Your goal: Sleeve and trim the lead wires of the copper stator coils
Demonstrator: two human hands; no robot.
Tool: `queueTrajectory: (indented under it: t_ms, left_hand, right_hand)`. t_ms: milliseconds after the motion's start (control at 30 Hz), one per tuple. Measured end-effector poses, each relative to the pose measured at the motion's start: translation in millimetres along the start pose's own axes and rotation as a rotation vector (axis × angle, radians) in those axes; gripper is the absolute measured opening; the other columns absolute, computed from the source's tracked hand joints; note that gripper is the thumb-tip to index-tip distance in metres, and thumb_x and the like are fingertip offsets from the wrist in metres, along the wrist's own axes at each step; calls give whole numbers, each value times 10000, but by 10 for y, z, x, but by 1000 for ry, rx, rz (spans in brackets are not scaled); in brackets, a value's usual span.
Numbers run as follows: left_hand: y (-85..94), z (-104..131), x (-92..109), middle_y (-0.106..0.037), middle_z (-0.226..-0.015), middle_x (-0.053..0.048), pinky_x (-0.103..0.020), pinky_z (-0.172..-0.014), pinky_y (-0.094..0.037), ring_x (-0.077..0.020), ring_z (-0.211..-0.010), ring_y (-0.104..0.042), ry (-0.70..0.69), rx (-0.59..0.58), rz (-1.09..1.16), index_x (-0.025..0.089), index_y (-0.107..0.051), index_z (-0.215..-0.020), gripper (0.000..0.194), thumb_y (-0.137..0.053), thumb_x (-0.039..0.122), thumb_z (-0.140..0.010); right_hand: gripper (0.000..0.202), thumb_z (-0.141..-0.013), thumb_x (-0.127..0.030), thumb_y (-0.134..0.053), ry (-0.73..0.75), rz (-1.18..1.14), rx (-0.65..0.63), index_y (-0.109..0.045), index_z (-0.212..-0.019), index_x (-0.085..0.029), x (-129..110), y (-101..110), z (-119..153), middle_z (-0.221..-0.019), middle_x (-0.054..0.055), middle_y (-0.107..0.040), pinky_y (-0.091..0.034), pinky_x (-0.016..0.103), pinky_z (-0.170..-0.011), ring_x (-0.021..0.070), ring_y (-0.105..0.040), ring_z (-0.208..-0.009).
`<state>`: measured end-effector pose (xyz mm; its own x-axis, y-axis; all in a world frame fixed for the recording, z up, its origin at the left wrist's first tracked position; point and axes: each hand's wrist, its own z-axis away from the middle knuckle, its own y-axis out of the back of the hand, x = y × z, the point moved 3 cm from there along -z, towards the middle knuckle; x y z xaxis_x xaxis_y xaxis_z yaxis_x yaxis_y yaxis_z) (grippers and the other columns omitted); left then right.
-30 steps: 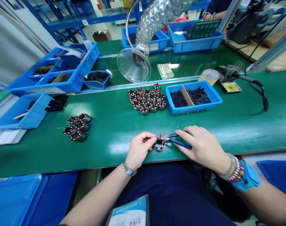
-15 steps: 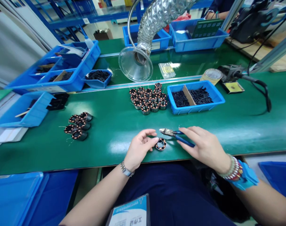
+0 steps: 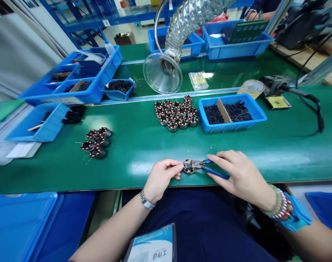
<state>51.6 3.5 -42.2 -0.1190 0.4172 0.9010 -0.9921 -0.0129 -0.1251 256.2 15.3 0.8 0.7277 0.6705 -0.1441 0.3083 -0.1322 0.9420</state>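
At lower centre of the frame, the right hand (image 3: 238,176) grasps blue-handled cutters (image 3: 195,164) over the wound stator (image 3: 189,171) on the bench (image 3: 133,171), the left hand (image 3: 163,176) meets its edge, grip indeterminable, and misaligned blades could nick its winding.

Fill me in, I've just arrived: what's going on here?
A person at a green bench has blue-handled pliers in the right-hand grip, their head over a copper-wound ring. The left-hand grip is at the ring's left side; whether it pinches a wire is unclear. Similar rings sit in two clusters, one off to the left, a larger one beside a divided blue bin.
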Motion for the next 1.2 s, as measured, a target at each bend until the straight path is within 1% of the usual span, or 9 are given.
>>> queueTrajectory:
  t_ms: [133,267,433,800,933,1000,1100,1133,1200]
  left_hand:
    - [-14,24,36,-590,-557,11,-192,-518,-410,-71,-502,-491,-60,31,-106,130,-663,-713,127,-666,238,-646]
    - [-24,40,70,-602,-592,6,-192,-524,-389,-78,-533,-490,-129,29,-218,137,-670,-705,104,-643,229,-667]
    - [-24,39,94,-649,-684,-8,-201,-592,-415,-97,-611,-539,-198,19,-282,159,-678,-698,84,-628,225,-685]
    - [-20,40,74,-640,-644,-1,-187,-557,-414,-84,-571,-524,-179,32,-279,148,-669,-687,99,-629,240,-682]
    - [-18,34,79,-608,-583,1,-188,-508,-414,-81,-524,-507,-173,31,-327,133,-661,-697,146,-614,272,-697]
    - [12,63,109,-619,-643,-10,-201,-522,-442,-90,-548,-530,-249,57,-373,135,-649,-820,194,-613,282,-701]
    - [59,167,182,-611,-714,-8,-226,-590,-471,-95,-593,-544,-558,154,-583,167,-574,-1024,325,-614,254,-713]
    - [46,203,187,-602,-690,3,-226,-594,-468,-92,-580,-537,-653,148,-682,179,-562,-1042,324,-604,242,-727]
    - [-26,238,145,-595,-642,14,-224,-574,-459,-94,-552,-531,-743,46,-881,195,-564,-1032,275,-572,240,-761]
  right_hand:
    - [357,-798,-374,-495,9,-3,-17,-527,-1090,-170,-37,-41,-3,-945,99,-573,-386,323,-685,194,-507,-816]
    - [352,-802,-377,-489,9,10,-24,-535,-1083,-170,-52,-36,-14,-936,96,-572,-376,319,-687,191,-500,-802]
    - [332,-802,-368,-490,10,25,-35,-543,-1066,-175,-73,-22,-20,-912,87,-573,-366,315,-680,187,-492,-781]
    - [310,-807,-362,-486,20,10,-26,-555,-1035,-162,-99,-58,-16,-877,91,-588,-393,310,-669,181,-514,-758]
    - [315,-812,-355,-486,9,-80,34,-541,-1045,-150,-105,-91,7,-890,87,-600,-428,298,-694,172,-535,-778]
    - [332,-810,-349,-492,-54,-123,78,-527,-1067,-142,-19,-70,42,-903,84,-599,-437,286,-716,165,-541,-802]
    - [376,-797,-385,-502,-182,-23,77,-530,-1083,-144,228,-9,144,-896,82,-594,-434,299,-698,178,-539,-794]
    - [388,-790,-404,-503,-204,54,56,-537,-1081,-150,315,11,185,-898,84,-593,-427,314,-685,190,-536,-790]
    - [404,-782,-433,-502,-210,207,15,-547,-1083,-167,455,41,261,-919,90,-590,-403,340,-667,215,-529,-795]
